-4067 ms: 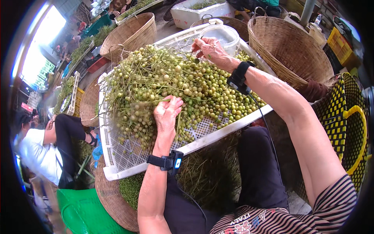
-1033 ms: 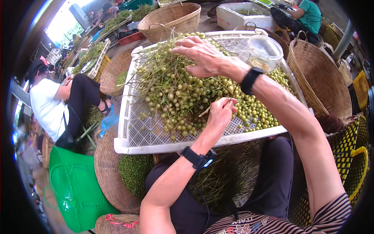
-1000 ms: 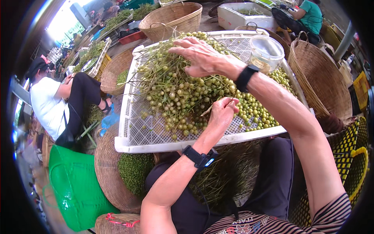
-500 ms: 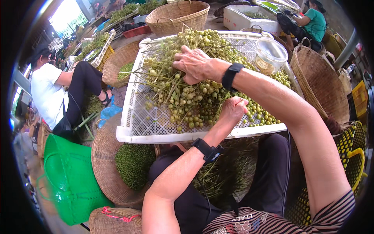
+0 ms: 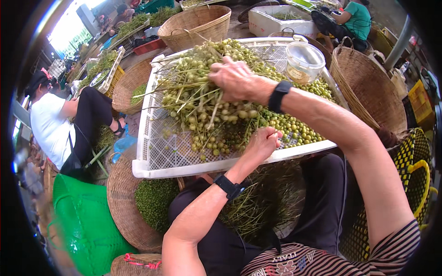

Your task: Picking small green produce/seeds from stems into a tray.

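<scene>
Head view: white mesh tray point(image 5: 193, 168) spans the upper middle of the frame, its near edge above the wearer's thighs. Heap of stemmed round yellow-green fruit point(image 5: 191, 99) covers the left and middle of the tray, some stems poking out past the left edge. Loose fruit point(image 5: 301, 133) lies along the right half, from the near edge up toward the right edge. Mesh shows bare at the near-left corner and in a strip by the far edge. Clear tub point(image 5: 304, 62) sits upright near the far-right corner. Right hand point(image 5: 237, 80) is on top of the heap near its middle, fingers bent down into the stems; slightly blurred, cannot tell if it grips any. Left hand point(image 5: 263, 145) is over the near edge, right of center, thumb and fingers pressed together beside the heap and the loose fruit; cannot tell if a stem is between them. Black band on each wrist. Off the tray: big wicker basket point(image 5: 366, 87) beyond the right edge, another wicker basket point(image 5: 198, 30) and white foam box point(image 5: 276, 22) beyond the far edge. Wicker basket of small green fruit point(image 5: 156, 204) below the near-left corner, green basket point(image 5: 87, 225) beside it. Person in a white top point(image 5: 50, 124) sits off the left edge.
</scene>
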Demonstrator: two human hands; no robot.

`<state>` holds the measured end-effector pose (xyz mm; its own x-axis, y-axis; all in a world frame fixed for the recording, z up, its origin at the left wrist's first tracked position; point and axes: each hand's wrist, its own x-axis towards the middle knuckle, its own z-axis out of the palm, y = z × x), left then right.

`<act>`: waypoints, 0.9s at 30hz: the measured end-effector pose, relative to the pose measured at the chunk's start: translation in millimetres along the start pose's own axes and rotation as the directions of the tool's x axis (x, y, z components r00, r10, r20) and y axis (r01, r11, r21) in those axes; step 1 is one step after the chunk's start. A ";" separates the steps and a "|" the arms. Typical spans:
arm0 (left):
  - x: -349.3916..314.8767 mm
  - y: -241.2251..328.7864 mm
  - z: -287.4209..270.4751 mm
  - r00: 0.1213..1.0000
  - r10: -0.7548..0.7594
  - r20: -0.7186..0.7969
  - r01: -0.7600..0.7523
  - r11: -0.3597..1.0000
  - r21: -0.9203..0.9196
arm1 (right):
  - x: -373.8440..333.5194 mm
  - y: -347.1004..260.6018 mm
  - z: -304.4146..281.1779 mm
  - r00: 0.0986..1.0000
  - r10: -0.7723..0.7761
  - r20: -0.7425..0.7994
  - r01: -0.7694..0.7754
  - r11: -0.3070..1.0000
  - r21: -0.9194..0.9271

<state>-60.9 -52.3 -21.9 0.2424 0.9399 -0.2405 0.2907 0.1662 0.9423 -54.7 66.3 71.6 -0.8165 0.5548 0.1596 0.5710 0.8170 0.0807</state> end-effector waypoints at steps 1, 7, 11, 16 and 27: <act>-3.5 -3.2 0.2 0.999 0.038 -0.010 -0.039 0.999 -0.027 | -11.0 7.8 -5.9 0.999 -0.028 -0.043 0.030 0.998 0.048; -17.2 -2.4 -8.1 0.968 0.250 0.002 -0.249 0.962 0.113 | -75.3 65.0 14.7 0.951 -0.052 -0.305 0.116 0.974 0.196; -31.5 1.0 -14.5 0.942 0.218 0.257 -0.283 0.925 0.255 | -122.8 53.6 25.8 0.956 -0.021 -0.294 0.044 0.996 0.073; -41.9 -1.5 4.0 0.855 0.145 0.497 -0.246 0.959 0.144 | -146.8 21.8 73.0 0.941 0.056 -0.334 -0.025 0.995 0.096; 7.4 -12.4 -43.2 0.800 -0.036 -0.599 -0.300 0.841 -0.451 | -116.7 18.0 72.0 0.879 0.259 -0.401 -0.134 0.940 0.313</act>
<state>-102.7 -34.4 -25.3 -0.3705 0.9248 -0.0866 -0.2453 -0.0075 0.9694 44.7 27.6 -16.5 -0.5351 0.6365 0.5555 0.6196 0.7426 -0.2540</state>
